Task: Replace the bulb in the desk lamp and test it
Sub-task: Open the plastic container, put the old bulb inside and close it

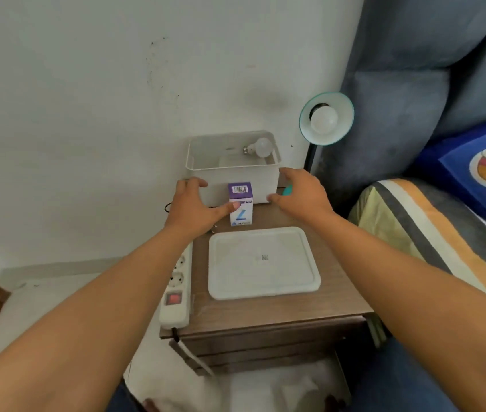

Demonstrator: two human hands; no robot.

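The desk lamp [326,118] stands at the back right corner of the counter [265,310], its teal-rimmed shade tilted toward the camera with a white bulb [323,120] seated in the socket; the lamp's dark stem drops behind the right hand and its base is mostly hidden, only a teal sliver showing by the thumb. A second loose bulb [258,147] lies on its side inside the open white bin [233,168] against the wall, screw cap pointing left. Directly in front of the bin stands a small purple-and-white bulb box [241,203], upright, barcode on top; its printed text is too blurred to read. The left hand [194,203] has its fingers spread, fingertips at the bin's left front corner and the thumb touching the box's left side, though nothing is gripped. The right hand [301,193] is likewise open, fingers curved near the bin's right front corner; whether they touch the bin cannot be told. Nearer the camera a white tray [264,263] lies flat on the counter, with a faint mark in its middle that is unreadable. A white power strip [176,289] with a red switch runs along the counter's left edge, its far end covered by the left forearm. A striped bed cover [414,230] and blue cushion [479,165] sit to the right, cut off by the frame
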